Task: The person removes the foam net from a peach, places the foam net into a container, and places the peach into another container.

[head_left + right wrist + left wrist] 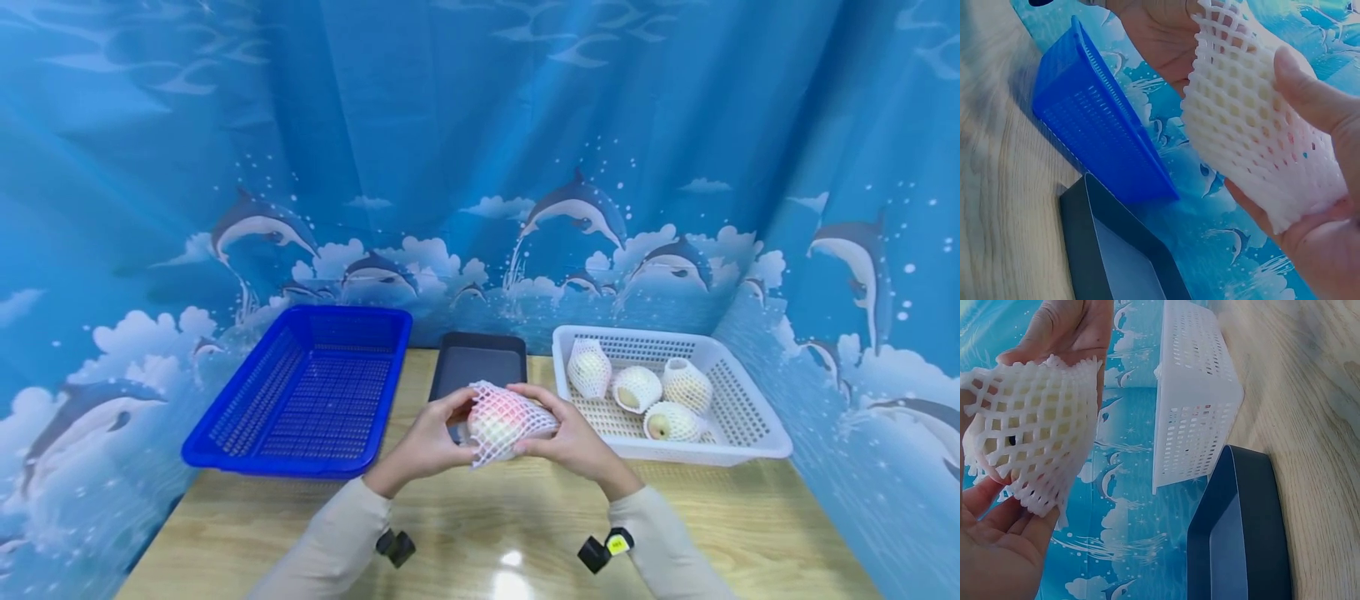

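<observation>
A pink and pale-yellow peach (504, 417) in a white foam net sleeve (1041, 419) is held up between both hands above the front of the table. My left hand (427, 435) grips its left end, thumb nearer me and fingers around the far side. At the other end my right hand (576, 437) holds it in the same way. The right wrist view shows the right thumb (1313, 94) pressed on the netting. Much of the peach is covered by the net and fingers. Behind and partly below the hands lies a dark rectangular tray (480, 367).
To the left stands a blue perforated basket (300, 408). On the right, a white perforated basket (750, 446) contains several net-wrapped fruits (637, 388). A wood-grain table (450, 533) carries everything, with a blue dolphin-print curtain (450, 150) behind and at the sides.
</observation>
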Available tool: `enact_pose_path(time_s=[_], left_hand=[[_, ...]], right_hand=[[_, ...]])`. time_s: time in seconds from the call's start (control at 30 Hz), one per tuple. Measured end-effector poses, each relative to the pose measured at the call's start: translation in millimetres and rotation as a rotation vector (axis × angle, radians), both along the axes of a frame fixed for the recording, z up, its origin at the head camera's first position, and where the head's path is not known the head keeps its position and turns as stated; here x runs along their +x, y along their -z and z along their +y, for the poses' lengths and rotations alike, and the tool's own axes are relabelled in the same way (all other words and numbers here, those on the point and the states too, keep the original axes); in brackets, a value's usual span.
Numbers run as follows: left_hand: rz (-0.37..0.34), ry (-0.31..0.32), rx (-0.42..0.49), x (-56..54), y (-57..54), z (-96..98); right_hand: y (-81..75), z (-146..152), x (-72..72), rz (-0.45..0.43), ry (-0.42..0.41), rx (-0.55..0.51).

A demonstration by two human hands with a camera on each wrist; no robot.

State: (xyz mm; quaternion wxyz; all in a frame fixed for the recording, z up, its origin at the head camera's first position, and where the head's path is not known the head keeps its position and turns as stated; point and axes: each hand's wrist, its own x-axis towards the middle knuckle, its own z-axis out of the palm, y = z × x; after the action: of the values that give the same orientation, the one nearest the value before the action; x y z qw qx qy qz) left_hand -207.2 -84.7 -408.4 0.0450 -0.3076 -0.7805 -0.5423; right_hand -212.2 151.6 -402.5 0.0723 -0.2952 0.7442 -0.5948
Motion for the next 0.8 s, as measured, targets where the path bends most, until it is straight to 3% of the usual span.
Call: enact_pose_path(time_s=[0.3, 0.8], left_hand=[[-0.062, -0.001, -0.029, 2.9, 2.6, 1.4], [-0.052, 0.011, -0.012, 0.7, 3.6, -0.8]], right_hand=[[7.4, -0.6, 2.4, -0.003, 0.066, 0.005], [12.0, -1.0, 0.9, 0.011, 0.105, -0.016]])
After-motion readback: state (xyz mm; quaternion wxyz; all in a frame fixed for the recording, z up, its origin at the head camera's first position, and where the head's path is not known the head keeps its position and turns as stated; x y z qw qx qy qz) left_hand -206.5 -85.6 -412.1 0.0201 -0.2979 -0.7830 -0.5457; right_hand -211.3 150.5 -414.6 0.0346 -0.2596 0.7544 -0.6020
